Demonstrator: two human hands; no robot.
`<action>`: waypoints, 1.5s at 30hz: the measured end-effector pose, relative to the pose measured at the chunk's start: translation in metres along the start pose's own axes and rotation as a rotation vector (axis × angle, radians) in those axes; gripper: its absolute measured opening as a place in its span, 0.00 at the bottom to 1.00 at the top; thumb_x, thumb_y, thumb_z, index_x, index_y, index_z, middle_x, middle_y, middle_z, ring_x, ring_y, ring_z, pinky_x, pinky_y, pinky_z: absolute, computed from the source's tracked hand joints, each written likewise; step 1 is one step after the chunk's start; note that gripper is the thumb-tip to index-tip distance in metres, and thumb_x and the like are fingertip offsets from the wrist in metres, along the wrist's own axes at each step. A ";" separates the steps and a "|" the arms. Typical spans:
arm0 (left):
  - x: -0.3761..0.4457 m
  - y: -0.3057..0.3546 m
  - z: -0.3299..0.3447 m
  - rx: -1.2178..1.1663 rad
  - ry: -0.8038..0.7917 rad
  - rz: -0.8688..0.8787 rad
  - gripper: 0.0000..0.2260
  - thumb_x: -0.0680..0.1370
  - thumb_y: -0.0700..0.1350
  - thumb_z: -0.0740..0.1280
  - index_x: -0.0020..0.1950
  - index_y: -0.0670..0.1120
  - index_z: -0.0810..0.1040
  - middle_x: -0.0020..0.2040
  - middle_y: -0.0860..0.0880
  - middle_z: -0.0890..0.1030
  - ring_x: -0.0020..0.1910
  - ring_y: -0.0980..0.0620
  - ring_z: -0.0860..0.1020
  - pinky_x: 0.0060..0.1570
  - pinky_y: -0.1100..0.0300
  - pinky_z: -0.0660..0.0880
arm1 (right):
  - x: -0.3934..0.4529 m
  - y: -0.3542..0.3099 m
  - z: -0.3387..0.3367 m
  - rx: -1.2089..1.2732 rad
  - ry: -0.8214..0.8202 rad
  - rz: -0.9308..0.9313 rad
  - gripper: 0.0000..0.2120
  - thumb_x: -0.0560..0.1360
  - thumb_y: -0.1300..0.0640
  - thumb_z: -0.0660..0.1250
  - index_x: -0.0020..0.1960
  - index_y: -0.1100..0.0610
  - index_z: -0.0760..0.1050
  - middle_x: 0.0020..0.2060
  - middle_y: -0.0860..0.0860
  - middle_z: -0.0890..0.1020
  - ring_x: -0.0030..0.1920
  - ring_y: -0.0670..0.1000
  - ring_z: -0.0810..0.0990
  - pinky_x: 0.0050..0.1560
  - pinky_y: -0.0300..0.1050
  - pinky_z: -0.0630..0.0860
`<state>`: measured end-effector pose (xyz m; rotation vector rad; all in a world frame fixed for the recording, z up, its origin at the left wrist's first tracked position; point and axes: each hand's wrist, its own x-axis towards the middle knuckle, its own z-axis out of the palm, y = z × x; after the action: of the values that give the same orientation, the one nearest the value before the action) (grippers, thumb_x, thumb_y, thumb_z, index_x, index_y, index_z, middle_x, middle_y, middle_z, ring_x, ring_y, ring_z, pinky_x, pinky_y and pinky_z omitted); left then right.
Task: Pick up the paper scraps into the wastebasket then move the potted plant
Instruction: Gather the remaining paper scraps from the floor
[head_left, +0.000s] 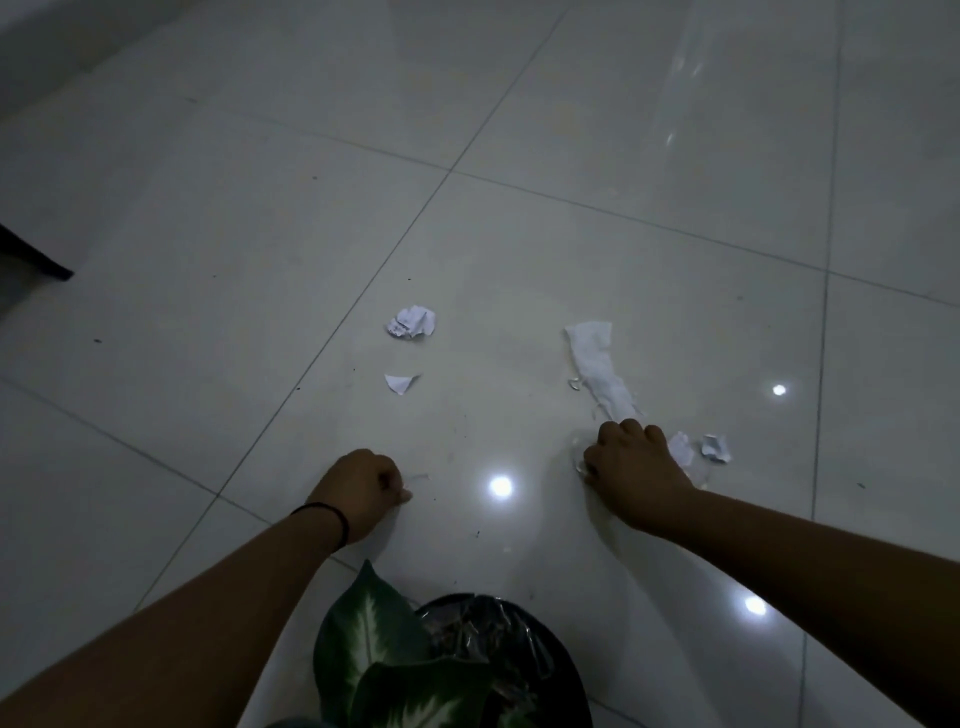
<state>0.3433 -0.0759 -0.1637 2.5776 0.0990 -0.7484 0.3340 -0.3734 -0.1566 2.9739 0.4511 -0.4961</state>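
Paper scraps lie on the pale tiled floor: a crumpled ball, a small torn triangle, a long tissue strip, and two small bits to the right. My right hand is down on the floor at the near end of the strip, fingers curled over a scrap. My left hand is closed in a fist just above the floor, a tiny white piece showing at its fingertips. The black lined wastebasket and green-white plant leaves sit at the bottom edge.
A dark furniture leg stands at the far left. Bright ceiling-light reflections gleam on the glossy tiles between my hands. Open floor stretches ahead.
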 end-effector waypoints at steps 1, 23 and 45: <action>0.000 0.000 -0.001 0.023 0.001 0.018 0.18 0.73 0.45 0.70 0.25 0.50 0.67 0.30 0.53 0.70 0.33 0.53 0.71 0.36 0.62 0.65 | 0.002 -0.001 -0.001 0.025 0.013 -0.004 0.09 0.77 0.58 0.59 0.51 0.59 0.77 0.50 0.56 0.76 0.52 0.58 0.73 0.50 0.50 0.66; 0.082 0.025 -0.032 -0.091 0.183 -0.116 0.15 0.73 0.51 0.68 0.52 0.43 0.70 0.52 0.38 0.74 0.51 0.39 0.76 0.44 0.58 0.68 | 0.033 -0.015 -0.027 0.675 0.108 0.006 0.10 0.77 0.61 0.59 0.42 0.61 0.78 0.36 0.52 0.80 0.35 0.46 0.74 0.40 0.39 0.66; 0.146 0.055 -0.070 0.151 0.132 -0.102 0.28 0.76 0.60 0.57 0.69 0.43 0.63 0.66 0.32 0.69 0.63 0.35 0.71 0.60 0.49 0.70 | 0.039 0.043 -0.023 0.543 0.256 0.443 0.18 0.74 0.43 0.63 0.45 0.59 0.75 0.41 0.53 0.75 0.40 0.54 0.76 0.39 0.44 0.71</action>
<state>0.5122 -0.1022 -0.1652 2.7826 0.2250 -0.6436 0.3888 -0.4006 -0.1463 3.5127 -0.3995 -0.2112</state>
